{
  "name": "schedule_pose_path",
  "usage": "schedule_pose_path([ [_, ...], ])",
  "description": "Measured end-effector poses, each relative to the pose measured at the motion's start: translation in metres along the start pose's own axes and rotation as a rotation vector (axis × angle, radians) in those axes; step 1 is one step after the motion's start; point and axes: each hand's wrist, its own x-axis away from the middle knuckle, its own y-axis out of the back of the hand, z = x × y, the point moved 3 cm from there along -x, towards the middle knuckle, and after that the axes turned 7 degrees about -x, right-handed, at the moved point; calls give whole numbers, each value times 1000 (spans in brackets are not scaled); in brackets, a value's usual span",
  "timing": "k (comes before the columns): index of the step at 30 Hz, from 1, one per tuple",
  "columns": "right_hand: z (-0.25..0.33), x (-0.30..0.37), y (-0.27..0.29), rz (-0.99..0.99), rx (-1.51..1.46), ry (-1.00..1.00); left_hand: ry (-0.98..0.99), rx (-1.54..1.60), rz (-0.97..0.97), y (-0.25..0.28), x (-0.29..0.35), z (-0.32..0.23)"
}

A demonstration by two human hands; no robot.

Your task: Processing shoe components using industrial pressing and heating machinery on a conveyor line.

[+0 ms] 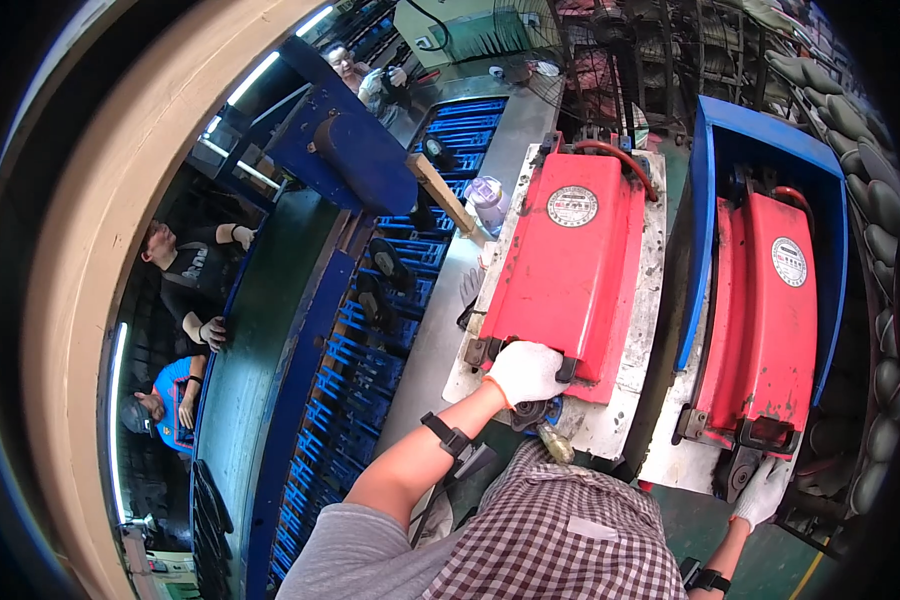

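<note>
Two red machine covers stand side by side before me: the left cover [570,270] on a scuffed white base, the right cover [770,300] inside a blue hood [760,135]. My left hand [526,374], in a white glove, is closed over the black handle at the left cover's near end. White-gloved too, my right hand [763,490] reaches the black handle [766,436] at the right cover's near end; its fingers are curled there, partly hidden. Below my left hand, a rounded tan-green object [555,442] sticks out near my checked apron.
A conveyor with blue racks [370,340] runs along the left, with several dark shoes [390,262] on it. A lilac bottle [487,203] stands on the metal ledge. Two people work beyond the green belt [270,290], another farther back. Shoe soles [880,180] fill a rack at right.
</note>
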Motion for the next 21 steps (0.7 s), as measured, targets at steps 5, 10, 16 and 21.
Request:
schedule_pose_path([
  [5,0,1,-2,-15,4,-17,17,-5,13,2,1,0],
  [10,-2,1,-4,-105,-20,18,20,-11,17,3,0,-1],
  [16,-8,-3,-4,19,21,-56,23,-12,29,0,-1,0],
  [21,-1,2,-3,-57,-29,20,22,-26,52,0,-1,0],
])
